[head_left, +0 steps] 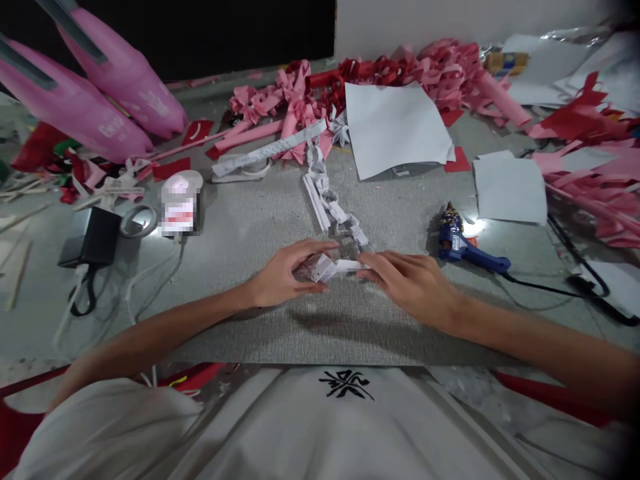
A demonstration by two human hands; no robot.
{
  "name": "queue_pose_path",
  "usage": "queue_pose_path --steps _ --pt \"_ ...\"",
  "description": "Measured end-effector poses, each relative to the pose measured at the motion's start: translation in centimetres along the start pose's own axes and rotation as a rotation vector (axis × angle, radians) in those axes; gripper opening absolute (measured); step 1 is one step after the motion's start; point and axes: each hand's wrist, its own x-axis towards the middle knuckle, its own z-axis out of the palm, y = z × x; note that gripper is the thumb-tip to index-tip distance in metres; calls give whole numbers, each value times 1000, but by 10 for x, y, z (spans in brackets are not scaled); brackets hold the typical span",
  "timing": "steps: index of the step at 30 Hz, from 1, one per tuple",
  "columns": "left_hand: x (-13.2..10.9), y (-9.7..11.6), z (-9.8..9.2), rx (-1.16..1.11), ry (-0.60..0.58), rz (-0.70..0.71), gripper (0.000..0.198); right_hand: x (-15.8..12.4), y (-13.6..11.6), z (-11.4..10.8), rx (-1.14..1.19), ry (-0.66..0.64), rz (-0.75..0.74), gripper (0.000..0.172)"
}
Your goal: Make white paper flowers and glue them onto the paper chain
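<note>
The left hand has its grip curled round a folded white paper piece, with fingers on the far side and thumb on the near side. The right hand has its grip pinched on the thin end of that same piece. The piece is between the two hands, just over the table. Small dark marks show on the paper, too small to read. Past the hands, a white paper chain runs away over the table, with a flat white strip beside it. Farther off is a long paper roll with dark scribbly marks that I can't read, and a big white sheet. To the right is a blue glue gun. To the left, a round-topped thing has red and white on it, but it is all blurry squares. Two pink bottle-shaped things have white letters; the near one seems to start with "Gi", and the other has a white picture like a bunny. The person's pale shirt has one big black brush-style sign on the front
</note>
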Motion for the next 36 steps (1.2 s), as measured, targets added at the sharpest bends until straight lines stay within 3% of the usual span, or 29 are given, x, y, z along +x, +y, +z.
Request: queue_pose_path --steps 4,8,12,15,18,24,30,36 --pt "0 0 -3 85 28 54 42 5 0 -3 -152 -28 -109 27" --pt "-2 -3 -5 94 64 47 45 8 0 1 -221 -22 -146 27" --pt "-7 -9 -8 133 17 40 44 13 1 8 -171 -40 -220 30" --pt "-11 -11 -8 155 0 50 41 19 4 15 -96 -32 -250 21" --pt "-14 -11 -10 171 2 78 41 24 8 23 17 -27 -245 14" --pt "-16 -13 -16 189 -3 122 41 25 14 36 178 5 -212 19" --pt "-17 -18 -15 425 -12 155 43 22 10 40 109 -5 -293 22" --pt "-16 -17 -15 397 -26 222 43 21 7 44 41 -20 -332 21"
